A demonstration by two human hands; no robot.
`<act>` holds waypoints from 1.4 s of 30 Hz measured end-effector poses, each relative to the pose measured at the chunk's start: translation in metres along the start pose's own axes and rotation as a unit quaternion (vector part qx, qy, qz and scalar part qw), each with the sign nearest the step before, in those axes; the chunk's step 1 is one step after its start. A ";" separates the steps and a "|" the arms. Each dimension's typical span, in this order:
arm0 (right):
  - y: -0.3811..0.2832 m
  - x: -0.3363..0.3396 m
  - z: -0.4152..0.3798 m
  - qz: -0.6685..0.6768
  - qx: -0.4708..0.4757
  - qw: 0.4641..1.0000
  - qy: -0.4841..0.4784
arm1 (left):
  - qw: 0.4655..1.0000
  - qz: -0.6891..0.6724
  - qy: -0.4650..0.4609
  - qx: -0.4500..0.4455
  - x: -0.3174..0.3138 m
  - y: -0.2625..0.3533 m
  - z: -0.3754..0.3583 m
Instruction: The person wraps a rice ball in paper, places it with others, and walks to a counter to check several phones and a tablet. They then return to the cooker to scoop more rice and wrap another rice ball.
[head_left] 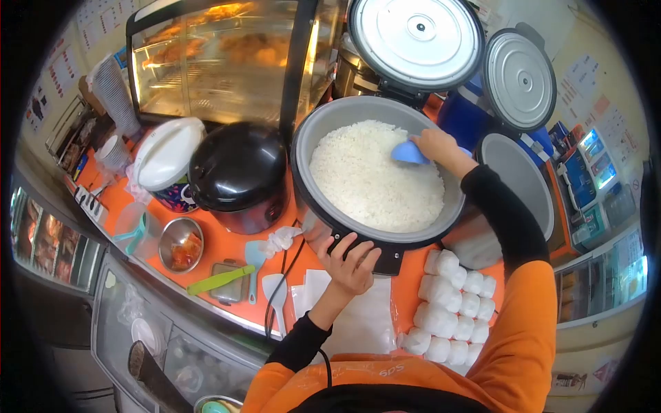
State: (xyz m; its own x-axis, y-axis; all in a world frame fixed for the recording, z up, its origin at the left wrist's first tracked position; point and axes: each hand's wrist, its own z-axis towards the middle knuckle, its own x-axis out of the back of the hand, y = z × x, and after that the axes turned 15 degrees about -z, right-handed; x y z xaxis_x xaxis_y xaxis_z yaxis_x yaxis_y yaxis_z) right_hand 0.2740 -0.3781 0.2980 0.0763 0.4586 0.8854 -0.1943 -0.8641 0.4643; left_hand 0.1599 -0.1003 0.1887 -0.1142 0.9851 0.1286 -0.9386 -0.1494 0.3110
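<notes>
A large open rice cooker (pixel 310 206) stands in the middle, full of white rice (pixel 372 179). My right hand (pixel 441 149) is closed round a blue scoop (pixel 410 153), which touches the rice at the pot's right side. At the cooker's front left, my left hand (pixel 351 266) lies against the outer wall with its fingers spread, holding nothing. Below that hand are white paper sheets (pixel 372 313) on the orange counter. Several white wrapped bundles (pixel 444 294) sit in rows to the right of the sheets.
The raised lid (pixel 420 41) stands behind the pot. Another open cooker (pixel 530 193) is at the right. Left are a black cooker (pixel 237 165), a white-lidded pot (pixel 165 155), a metal bowl (pixel 181 245), green tongs (pixel 219 280) and a white paddle (pixel 277 296). A heated display case (pixel 220 62) stands behind.
</notes>
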 end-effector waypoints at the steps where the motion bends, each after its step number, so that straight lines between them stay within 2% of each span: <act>1: 0.009 -0.012 0.003 0.005 0.031 0.999 -0.033 | 1.000 0.002 0.002 -0.003 -0.001 -0.001 0.001; 3: 0.029 -0.038 0.015 0.009 0.097 0.991 -0.094 | 1.000 0.006 0.018 -0.006 -0.003 -0.002 0.000; 4: 0.017 -0.009 0.004 0.011 0.024 0.975 -0.222 | 1.000 0.007 0.025 -0.007 -0.003 -0.001 -0.001; 7: 0.003 0.018 -0.011 -0.037 0.036 0.921 -0.385 | 1.000 0.001 0.027 -0.004 -0.003 -0.001 0.000; 8: 0.008 0.000 -0.010 0.009 0.050 0.909 -0.414 | 1.000 0.002 0.026 -0.007 -0.003 -0.002 0.000; 11: -0.015 0.030 -0.032 0.015 0.108 0.883 -0.456 | 1.000 -0.002 0.022 -0.009 -0.004 -0.001 -0.003; 12: -0.021 0.039 -0.038 0.011 0.134 0.887 -0.441 | 1.000 -0.004 0.022 -0.009 -0.004 -0.002 -0.002; 16: -0.031 0.052 -0.039 0.057 0.171 0.839 -0.514 | 1.000 -0.005 0.014 -0.008 -0.001 -0.002 -0.001; 19: -0.017 0.017 0.005 0.135 0.213 0.687 -0.681 | 1.000 -0.005 0.008 -0.009 0.000 -0.003 -0.001; 20: -0.011 0.016 0.013 0.181 0.187 0.763 -0.592 | 1.000 -0.006 0.004 -0.007 0.000 -0.003 -0.001; 22: -0.008 0.033 0.009 0.264 0.122 0.870 -0.398 | 1.000 -0.003 -0.006 -0.003 0.001 -0.002 -0.003; 23: -0.018 0.019 0.003 0.250 0.188 0.922 -0.228 | 1.000 -0.002 -0.012 0.003 0.002 0.000 -0.004; 24: -0.034 0.000 -0.005 0.227 0.244 0.942 -0.045 | 1.000 0.000 -0.016 0.005 0.003 -0.001 -0.004; 25: -0.046 -0.014 -0.008 0.199 0.289 0.926 0.140 | 1.000 0.002 -0.024 0.005 0.002 -0.002 -0.004; 28: -0.056 -0.012 0.009 0.224 0.189 0.937 0.188 | 1.000 0.007 -0.029 0.005 0.003 -0.002 -0.004; 31: -0.066 0.005 0.008 0.065 0.128 0.989 0.039 | 0.999 0.008 -0.033 0.009 0.003 -0.001 -0.005; 34: -0.076 0.015 -0.007 0.026 0.183 0.981 -0.054 | 0.999 0.009 -0.040 0.013 0.004 -0.002 -0.005; 37: -0.082 0.023 -0.025 0.056 0.253 0.952 -0.164 | 0.999 0.008 -0.038 0.010 0.005 -0.001 -0.002; 38: -0.081 0.032 -0.037 0.067 0.228 0.952 -0.191 | 0.999 0.009 -0.035 0.008 0.004 -0.001 -0.002; 42: -0.065 0.064 -0.066 0.073 0.248 0.934 -0.246 | 1.000 0.009 -0.029 0.004 0.004 -0.002 -0.001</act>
State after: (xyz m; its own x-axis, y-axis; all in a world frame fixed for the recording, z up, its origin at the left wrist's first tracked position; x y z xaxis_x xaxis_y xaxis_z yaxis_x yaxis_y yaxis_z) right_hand 0.2272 -0.2792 0.3227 0.5488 0.2826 0.7868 0.2290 -0.9559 0.1837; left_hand 0.1606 -0.0962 0.1875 -0.1124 0.9756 0.1885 -0.9340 -0.1685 0.3151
